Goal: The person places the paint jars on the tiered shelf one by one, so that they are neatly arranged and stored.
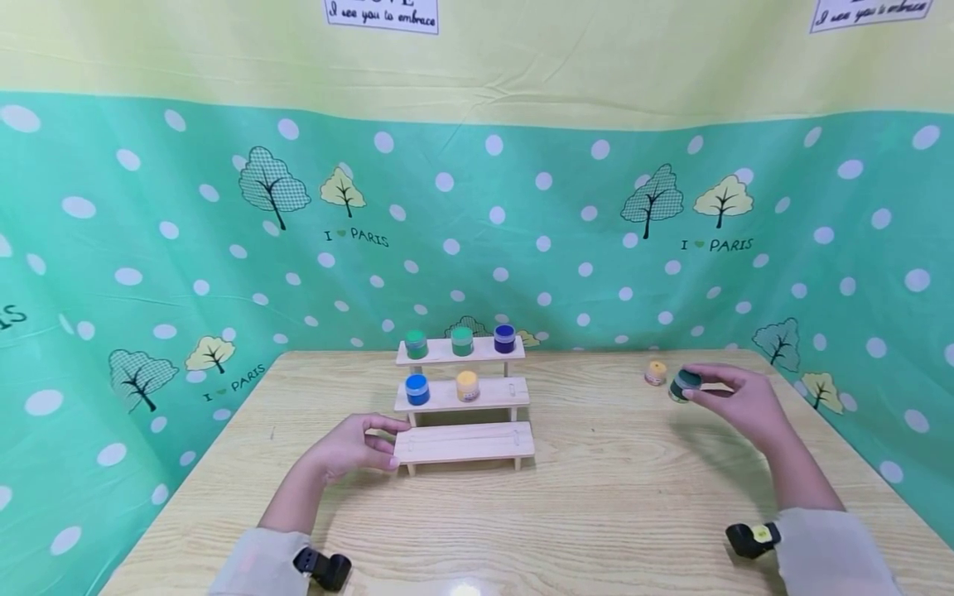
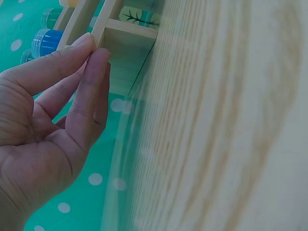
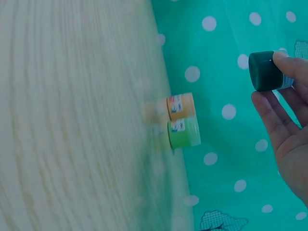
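Note:
My left hand [image 1: 356, 447] pinches the left end of the bottom step of a three-tier wooden stand [image 1: 464, 444]; the left wrist view shows thumb and fingertips at the edge of the wood. On the top tier are two green paint pots [image 1: 462, 341] and a dark blue paint pot [image 1: 504, 339]. The middle tier bears a blue paint pot [image 1: 417, 389] and a yellow-orange paint pot [image 1: 467, 386]. Over at the right, my right hand [image 1: 741, 401] grips a dark green paint pot [image 3: 267, 71] between thumb and fingers, raised off the table.
Another yellow-orange pot [image 1: 656, 373] stands on the wood-grain table [image 1: 596, 513] near the back right. Beside it, in the right wrist view, is a light green pot [image 3: 184, 133]. A polka-dot cloth [image 1: 544, 215] hangs behind the table and at both sides.

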Demonstrator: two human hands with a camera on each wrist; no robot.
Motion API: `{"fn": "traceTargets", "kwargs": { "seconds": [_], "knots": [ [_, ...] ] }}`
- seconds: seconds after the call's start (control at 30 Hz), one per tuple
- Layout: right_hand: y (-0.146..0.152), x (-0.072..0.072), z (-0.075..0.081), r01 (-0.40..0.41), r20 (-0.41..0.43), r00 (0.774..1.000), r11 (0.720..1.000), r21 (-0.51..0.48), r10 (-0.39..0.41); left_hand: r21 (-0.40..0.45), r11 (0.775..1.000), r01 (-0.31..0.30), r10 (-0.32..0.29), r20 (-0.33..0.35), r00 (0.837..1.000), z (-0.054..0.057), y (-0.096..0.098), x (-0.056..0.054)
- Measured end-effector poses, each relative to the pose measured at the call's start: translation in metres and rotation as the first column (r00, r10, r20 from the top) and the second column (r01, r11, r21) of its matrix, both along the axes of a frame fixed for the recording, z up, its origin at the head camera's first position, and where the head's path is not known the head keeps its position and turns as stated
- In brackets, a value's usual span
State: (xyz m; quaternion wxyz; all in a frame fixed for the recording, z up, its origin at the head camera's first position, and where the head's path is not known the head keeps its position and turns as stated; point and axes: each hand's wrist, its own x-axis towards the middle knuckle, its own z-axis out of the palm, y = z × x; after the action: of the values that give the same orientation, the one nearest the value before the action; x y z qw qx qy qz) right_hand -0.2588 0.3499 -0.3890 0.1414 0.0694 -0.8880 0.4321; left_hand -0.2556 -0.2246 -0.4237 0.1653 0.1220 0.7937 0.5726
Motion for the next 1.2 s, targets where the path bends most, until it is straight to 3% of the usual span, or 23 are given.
{"fn": "traceTargets", "kwargs": {
  "seconds": [0.3,0.8,1.2],
  "knots": [
    [-0.018,0.003,0.008,-0.080,-0.026,0.997,0.995,-0.059,0.078,-0.013,1.000,-0.014,0.014,0.001,1.000,0.000,0.000,0.000],
    [-0.046,0.009,0.019,-0.155,-0.022,0.988,0.986,-0.064,0.154,-0.007,1.000,-0.017,0.017,0.005,1.000,-0.001,0.000,0.000],
    [-0.071,0.005,0.024,-0.289,-0.085,0.955,0.955,-0.073,0.283,0.002,1.000,-0.018,0.018,0.007,1.000,0.001,0.001,0.001]
  ]
}}
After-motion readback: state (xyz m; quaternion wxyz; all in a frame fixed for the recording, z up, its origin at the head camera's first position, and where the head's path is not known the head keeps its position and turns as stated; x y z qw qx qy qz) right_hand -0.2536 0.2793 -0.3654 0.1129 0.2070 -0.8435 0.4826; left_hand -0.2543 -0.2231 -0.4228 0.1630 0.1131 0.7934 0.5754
